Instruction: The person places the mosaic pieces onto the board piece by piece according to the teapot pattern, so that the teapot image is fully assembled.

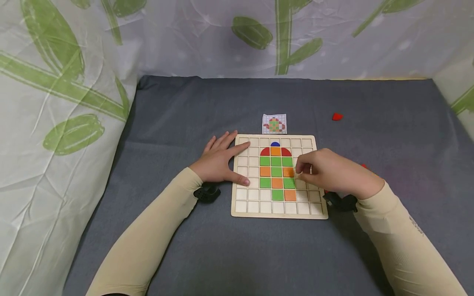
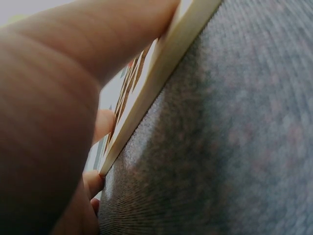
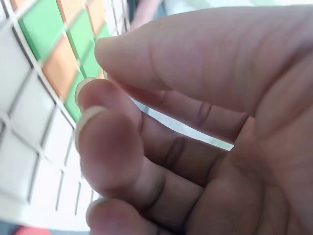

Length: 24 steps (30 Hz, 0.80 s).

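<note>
In the head view, a wooden grid board [image 1: 252, 206] lies on the cloth, its middle squares filled with green, orange, red and blue pieces. My left hand [image 1: 216, 164] rests on its left edge with fingers spread and the thumb on the squares; in the left wrist view, fingers touch the board's side [image 2: 142, 100]. Over the right part of the board, my right hand [image 1: 329, 170] has curled fingers, with thumb and fingertips close together beside an orange square [image 1: 288, 172]. The right wrist view shows no piece between those fingers [image 3: 110, 147]; the index fingertip is mostly hidden behind the thumb.
A small printed pattern card [image 1: 274, 124] lies against the board's far edge. One red piece [image 1: 337, 116] sits on the grey cloth [image 1: 207, 107] at the back right. More red shows partly behind the right hand. Leaf-patterned fabric [image 1: 207, 37] hangs behind and at both sides.
</note>
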### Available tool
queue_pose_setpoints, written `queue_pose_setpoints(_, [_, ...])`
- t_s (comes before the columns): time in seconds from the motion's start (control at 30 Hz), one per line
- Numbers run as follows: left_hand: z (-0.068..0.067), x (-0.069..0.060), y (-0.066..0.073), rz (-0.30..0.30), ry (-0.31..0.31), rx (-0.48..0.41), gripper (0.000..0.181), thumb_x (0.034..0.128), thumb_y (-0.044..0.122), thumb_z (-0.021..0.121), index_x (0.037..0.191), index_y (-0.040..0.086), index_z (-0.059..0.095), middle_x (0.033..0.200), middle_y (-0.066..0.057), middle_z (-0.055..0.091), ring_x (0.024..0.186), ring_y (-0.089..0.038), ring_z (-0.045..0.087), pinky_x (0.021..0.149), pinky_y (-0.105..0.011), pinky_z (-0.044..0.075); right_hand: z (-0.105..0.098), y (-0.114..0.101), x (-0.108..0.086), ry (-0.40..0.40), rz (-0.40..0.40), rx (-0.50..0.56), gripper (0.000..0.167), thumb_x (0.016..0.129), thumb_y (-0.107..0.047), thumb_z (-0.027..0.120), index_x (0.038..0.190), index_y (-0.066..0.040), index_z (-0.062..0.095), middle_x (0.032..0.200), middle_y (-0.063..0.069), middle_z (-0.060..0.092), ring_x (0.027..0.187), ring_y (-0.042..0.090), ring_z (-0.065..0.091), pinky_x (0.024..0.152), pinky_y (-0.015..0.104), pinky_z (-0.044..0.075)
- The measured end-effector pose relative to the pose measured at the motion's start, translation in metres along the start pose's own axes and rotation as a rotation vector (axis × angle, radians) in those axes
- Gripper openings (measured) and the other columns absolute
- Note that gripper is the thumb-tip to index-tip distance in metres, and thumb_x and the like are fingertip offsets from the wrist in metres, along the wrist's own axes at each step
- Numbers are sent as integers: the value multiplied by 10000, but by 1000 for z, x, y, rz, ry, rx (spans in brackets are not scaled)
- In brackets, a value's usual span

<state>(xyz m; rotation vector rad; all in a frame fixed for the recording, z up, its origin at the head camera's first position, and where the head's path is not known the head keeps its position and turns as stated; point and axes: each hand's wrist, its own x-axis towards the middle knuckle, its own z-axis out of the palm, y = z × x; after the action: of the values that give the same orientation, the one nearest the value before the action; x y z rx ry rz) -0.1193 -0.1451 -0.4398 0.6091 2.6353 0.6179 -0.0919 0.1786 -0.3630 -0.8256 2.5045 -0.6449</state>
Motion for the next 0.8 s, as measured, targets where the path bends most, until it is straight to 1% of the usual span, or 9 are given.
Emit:
queue_pose_setpoints(0.13, [-1,2,0,6,4,3,1167,732,739,840,1679,363,270,1781,-35,-22,1638,-278,-63,1286,-543,-107,-13,7,-5,26,46,-17,100,944,-47,720,1003,-118,757,809,-46,652,664,118,558,603,294,492])
queue_pose_setpoints(0.23, [-1,0,0,9,5,4,1165,733,740,838,1678,362,273,1781,-39,-19,1638,-283,-60,1287,-547,-100,-18,13,-10,51,63,-28,104,940,-59,735,1028,-108,761,797,-45,644,696,127,556,624,297,488])
queue_pose_setpoints(0.33, [1,-2,-1,7,0,4,1167,732,737,841,1678,359,274,1781,-45,-13,1638,-288,-54,1287,-550,-95,-18,22,-15,66,75,-23,90,944,-77,746,1028,-109,756,790,-49,640,693,123,556,629,287,486])
queue_pose_setpoints(0.43, [3,-4,-2,10,-2,5,1167,732,734,843,1679,360,273,1781,-47,-8,1639,-287,-51,1287,-551,-94,-17,30,-21,66,109,-3,76,954,-90,752,1026,-114,745,806,-41,649,701,132,559,621,283,483])
queue_pose_setpoints(0.63, [4,-2,-3,15,5,6,1173,726,742,842,1678,373,266,1781,-42,-9,1639,-278,-52,1287,-546,-95,-18,50,-40,87,192,10,105,960,-109,760,1062,-119,742,876,-28,693,743,144,592,649,287,505])
queue_pose_setpoints(0.8, [2,0,-3,19,10,7,1173,725,744,840,1678,371,266,1780,-44,-10,1639,-277,-52,1287,-548,-94,-20,66,-55,112,245,-10,168,953,-130,767,1110,-73,744,888,-37,717,739,133,619,668,300,520])
